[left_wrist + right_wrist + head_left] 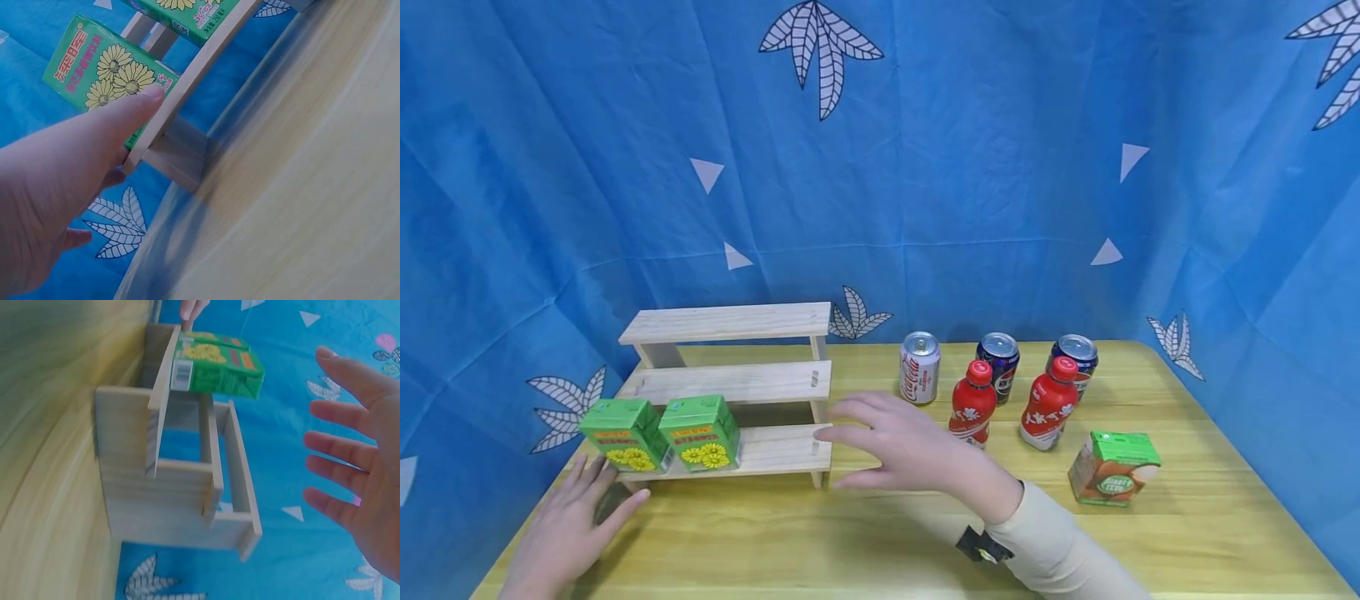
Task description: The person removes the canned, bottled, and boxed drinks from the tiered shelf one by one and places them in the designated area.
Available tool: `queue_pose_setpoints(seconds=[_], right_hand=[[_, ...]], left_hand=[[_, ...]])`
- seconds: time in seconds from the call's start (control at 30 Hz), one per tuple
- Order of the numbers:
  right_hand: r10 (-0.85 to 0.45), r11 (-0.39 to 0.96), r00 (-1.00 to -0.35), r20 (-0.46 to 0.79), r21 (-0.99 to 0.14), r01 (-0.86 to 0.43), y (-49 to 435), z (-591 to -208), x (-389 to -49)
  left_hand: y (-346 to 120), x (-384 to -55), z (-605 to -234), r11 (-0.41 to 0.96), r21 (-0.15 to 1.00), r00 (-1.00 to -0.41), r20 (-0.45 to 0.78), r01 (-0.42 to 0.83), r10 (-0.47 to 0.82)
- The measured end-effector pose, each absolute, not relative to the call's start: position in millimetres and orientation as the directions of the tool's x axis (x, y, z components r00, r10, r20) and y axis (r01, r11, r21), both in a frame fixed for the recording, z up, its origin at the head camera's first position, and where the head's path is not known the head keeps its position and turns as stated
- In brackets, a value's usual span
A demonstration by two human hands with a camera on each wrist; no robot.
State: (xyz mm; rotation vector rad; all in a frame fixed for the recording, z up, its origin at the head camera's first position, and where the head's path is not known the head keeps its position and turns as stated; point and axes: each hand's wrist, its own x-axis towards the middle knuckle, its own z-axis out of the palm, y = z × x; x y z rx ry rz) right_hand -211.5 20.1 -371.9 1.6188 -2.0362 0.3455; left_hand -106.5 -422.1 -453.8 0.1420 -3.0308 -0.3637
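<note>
Two green drink cartons with yellow flowers, a left one point(627, 435) and a right one point(701, 433), stand side by side on the lowest step of a three-step wooden rack point(775, 454). My left hand point(567, 521) is at the rack's lower left corner, fingers spread. Its thumb point(134, 109) overlaps the left carton in the left wrist view; whether it touches cannot be told. My right hand point(906, 446) hovers by the rack's right end, holding nothing, with its fingers apart. In the right wrist view, this hand point(375, 450) is separated from the cartons.
Right of the rack stand a silver Coca-Cola can point(920, 368), two dark blue cans point(998, 362) and two red bottles point(973, 404). A brown and green carton point(1114, 469) sits nearer the table's right edge. Blue patterned cloth point(1000, 167) hangs behind the wooden table point(760, 542).
</note>
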Motion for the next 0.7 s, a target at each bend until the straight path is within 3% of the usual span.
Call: queue_pose_setpoints(seconds=[0.37,0.53,0.7], right_hand=[[-0.787,0.115,0.001,0.617,0.149,-0.982,-30.9,-373.8,-212.7],[-0.765,0.134,-0.017,0.643,0.134,-0.982,-51.2,-373.6,-211.5],[-0.774,0.213,-0.093,0.626,0.120,-0.970,-66.5,-375.1,-211.8]], left_hand=[[-419.1,-107.0,-451.5,0.978,0.187,-0.990,0.082,-0.097,-0.114],[-418.4,-108.3,-450.2,0.974,0.169,-0.986,0.038,-0.152,-0.160],[-419.1,-110.8,-449.8,0.973,0.151,-0.984,0.013,-0.173,-0.177]])
